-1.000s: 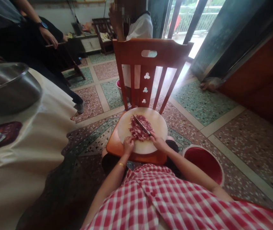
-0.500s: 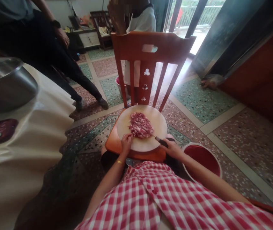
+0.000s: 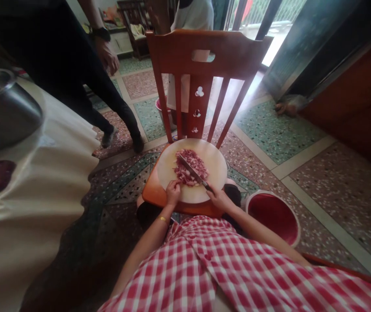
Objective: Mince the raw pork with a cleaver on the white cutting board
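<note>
Your right hand is wrapped around the handle of a knife, whose blade lies slantwise across a heap of chopped meat. Your left hand sits at the near-left edge of the heap, fingers curled in and touching the meat; whether they pinch any, you cannot tell from here.

The meat lies in the middle of a round pale cutting board, which rests on the seat of an orange wooden chair.

Handling, as a judgement: the meat is soft, wet and likely slick, light in small bits, apt to smear and slide rather than stay put. Press it from the side with bent knuckles, fingertips tucked back from the blade. Take the knife well back on its handle. The board looks stiff and fairly heavy, but it overhangs the seat.

Looks: pink-red with paler flecks, cut small, loosely piled, a few scraps strayed towards the left.

Nearby: a red bucket on the floor at your right, and another person's legs beyond the chair at left.
</note>
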Available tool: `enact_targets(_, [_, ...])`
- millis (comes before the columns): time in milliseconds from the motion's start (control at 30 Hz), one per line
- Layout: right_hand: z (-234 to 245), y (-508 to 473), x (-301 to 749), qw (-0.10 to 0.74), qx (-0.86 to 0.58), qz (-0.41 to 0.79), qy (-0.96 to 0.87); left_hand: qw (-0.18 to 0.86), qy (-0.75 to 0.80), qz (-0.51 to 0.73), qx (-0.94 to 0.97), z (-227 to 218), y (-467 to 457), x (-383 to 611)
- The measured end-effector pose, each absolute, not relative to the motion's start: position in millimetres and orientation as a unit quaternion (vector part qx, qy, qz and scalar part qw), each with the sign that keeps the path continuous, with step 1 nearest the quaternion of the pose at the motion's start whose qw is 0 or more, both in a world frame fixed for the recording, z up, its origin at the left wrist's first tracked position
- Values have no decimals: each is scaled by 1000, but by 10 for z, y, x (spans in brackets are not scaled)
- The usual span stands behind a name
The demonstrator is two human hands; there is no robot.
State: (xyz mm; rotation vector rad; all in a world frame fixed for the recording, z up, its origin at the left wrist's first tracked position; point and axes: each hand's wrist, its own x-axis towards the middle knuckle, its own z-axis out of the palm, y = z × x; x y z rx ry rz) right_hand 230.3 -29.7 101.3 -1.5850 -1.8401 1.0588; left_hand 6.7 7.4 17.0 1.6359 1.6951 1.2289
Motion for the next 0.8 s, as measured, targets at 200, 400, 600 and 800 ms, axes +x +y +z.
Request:
enact_targets(200, [1275,-279,2207,310,-526,381,-694,237,606,450,612,149,69,79])
enact_targets(400, [1103,-263,2155,221,-578,382,-686,235,611,442,613,133,70,66])
enact_targets(600, [1335,-249,2202,323,-531,347,-702,230,601,445,623,138,57,76])
enact_targets(800, [1115,-242,2174,237,-590,381,-671,226,607,439,623,93,70,68])
